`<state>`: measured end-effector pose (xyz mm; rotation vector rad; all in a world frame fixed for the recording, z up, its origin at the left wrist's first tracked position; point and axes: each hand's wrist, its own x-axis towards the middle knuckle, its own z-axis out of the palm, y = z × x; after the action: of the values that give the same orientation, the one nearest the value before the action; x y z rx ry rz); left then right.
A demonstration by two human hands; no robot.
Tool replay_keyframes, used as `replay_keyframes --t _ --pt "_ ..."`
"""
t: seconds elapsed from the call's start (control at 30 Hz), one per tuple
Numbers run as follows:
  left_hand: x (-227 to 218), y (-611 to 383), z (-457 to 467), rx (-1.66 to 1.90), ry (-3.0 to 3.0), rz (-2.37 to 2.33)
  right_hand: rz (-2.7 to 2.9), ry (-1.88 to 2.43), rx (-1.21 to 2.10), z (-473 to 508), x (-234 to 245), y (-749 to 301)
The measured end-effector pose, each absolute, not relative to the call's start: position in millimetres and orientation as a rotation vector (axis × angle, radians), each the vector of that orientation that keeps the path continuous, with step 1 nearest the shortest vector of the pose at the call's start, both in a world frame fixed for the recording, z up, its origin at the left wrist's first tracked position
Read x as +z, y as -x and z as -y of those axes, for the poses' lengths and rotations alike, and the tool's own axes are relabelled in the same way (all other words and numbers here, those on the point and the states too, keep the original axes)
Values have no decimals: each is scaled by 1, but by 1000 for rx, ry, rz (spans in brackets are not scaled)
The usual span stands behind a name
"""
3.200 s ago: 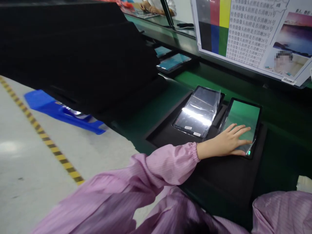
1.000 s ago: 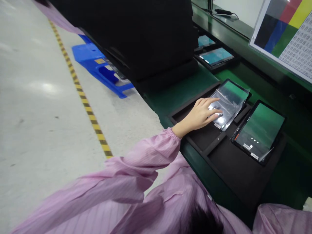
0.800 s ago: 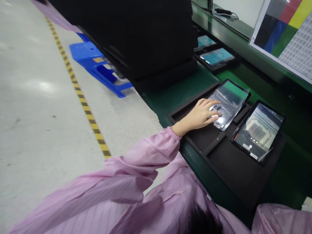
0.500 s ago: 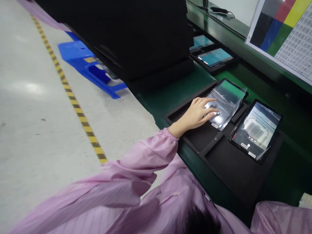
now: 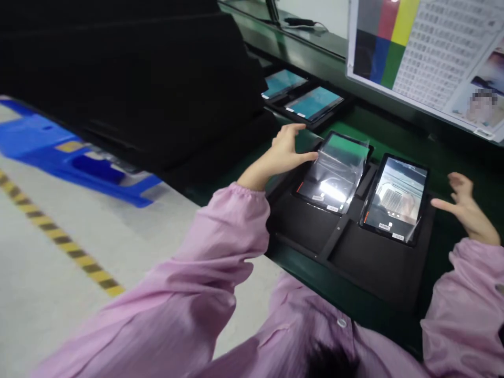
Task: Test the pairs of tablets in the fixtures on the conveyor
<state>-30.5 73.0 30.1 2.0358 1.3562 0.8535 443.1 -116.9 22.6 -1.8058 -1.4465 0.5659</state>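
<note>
I see a black tray (image 5: 354, 262) on the green bench (image 5: 244, 178), carrying two tablets. My left hand (image 5: 281, 152), fingers spread wide, touches the film-covered tablet's (image 5: 333, 170) left edge. My right hand (image 5: 464, 205) hovers open, just right of the lit tablet (image 5: 396, 197).

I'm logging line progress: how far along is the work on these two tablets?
Both tablets sit in the black tray with screens lit. The left hand touches the edge of the left tablet; the right hand hovers open beside the right tablet. Protective film is on both, and neither is lifted out.
</note>
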Motion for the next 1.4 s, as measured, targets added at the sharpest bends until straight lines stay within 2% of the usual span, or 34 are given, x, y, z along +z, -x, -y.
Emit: replay_keyframes --t 0.13,0.27,0.5,0.67,0.9,1.07,1.23,1.4 --pt "22 12 -114 641 -1634 -1067 1331 1838 767 104 1 -430" --pt "9 -2 -120 627 -1727 -1127 1206 1857 772 88 -12 -417" --pt "-15 -20 -120 932 -1711 -1391 991 1840 595 73 -30 -409" --pt "-27 -26 -128 997 -1737 -1392 994 1841 545 72 -33 -407" --pt "-13 -13 -127 834 -1627 -1270 1118 1917 381 87 -10 -393" --pt "-3 0 -126 757 -1586 -1127 1544 1868 168 92 11 -341" --pt "-10 -1 -127 774 -1625 -1113 1700 1954 61 73 10 -295" --pt "-12 0 -123 754 -1731 -1089 1708 2036 15 73 5 -312"
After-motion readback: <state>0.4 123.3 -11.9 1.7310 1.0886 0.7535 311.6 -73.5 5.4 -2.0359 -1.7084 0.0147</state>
